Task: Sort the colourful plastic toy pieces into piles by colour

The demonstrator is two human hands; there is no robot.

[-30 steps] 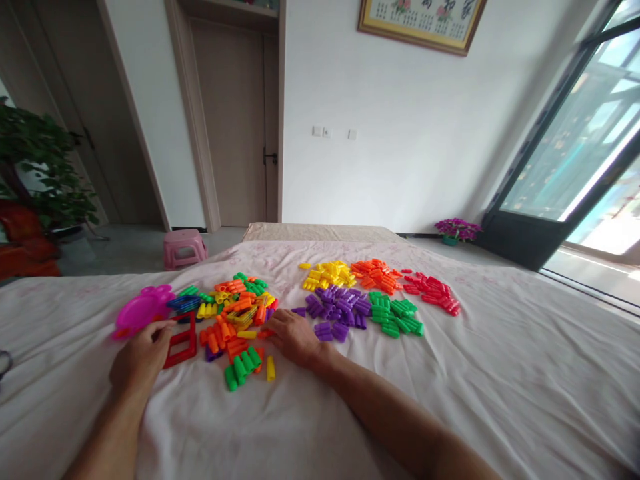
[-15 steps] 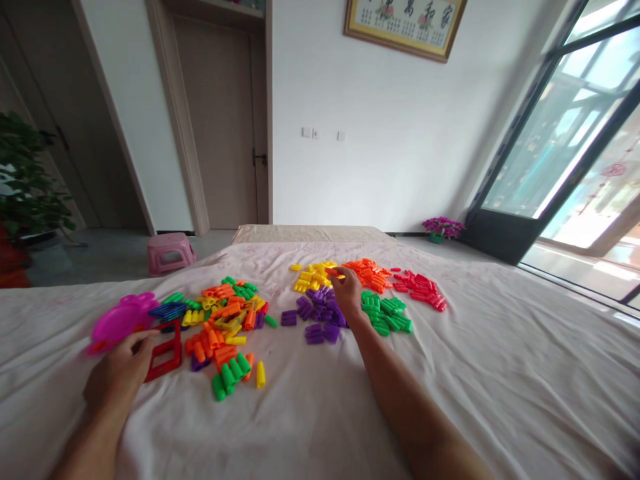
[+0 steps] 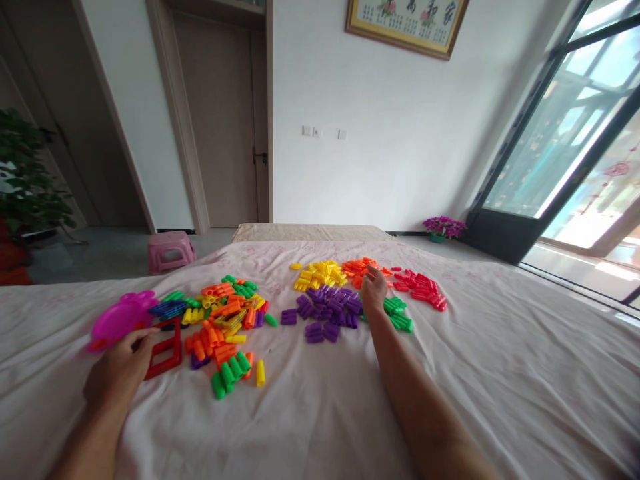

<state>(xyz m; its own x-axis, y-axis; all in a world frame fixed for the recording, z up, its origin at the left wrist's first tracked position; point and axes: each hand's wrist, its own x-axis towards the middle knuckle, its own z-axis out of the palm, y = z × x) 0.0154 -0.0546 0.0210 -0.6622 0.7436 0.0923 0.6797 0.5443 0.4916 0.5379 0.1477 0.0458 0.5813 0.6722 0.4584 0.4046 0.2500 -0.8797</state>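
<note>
Hovering by orange pieces (image 3: 353,267), the right hand (image 3: 374,291) has a half-curled grip, contents impossible to tell, and partly hides green pieces (image 3: 399,315). The left hand (image 3: 120,363) pinches a red frame (image 3: 177,347) beside a mixed heap (image 3: 231,311) and pink tray (image 3: 116,325).

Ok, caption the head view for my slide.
Right hand at the orange pile, left hand at the red frame.

Right hand (image 3: 374,291) at orange pieces (image 3: 354,267), purple pile (image 3: 327,305) (nearer)

The framed calligraphy picture (image 3: 406,27) bears large characters (image 3: 450,13) 家, 和 and 萬. Smaller writing (image 3: 440,35) beneath is illegible.
</note>
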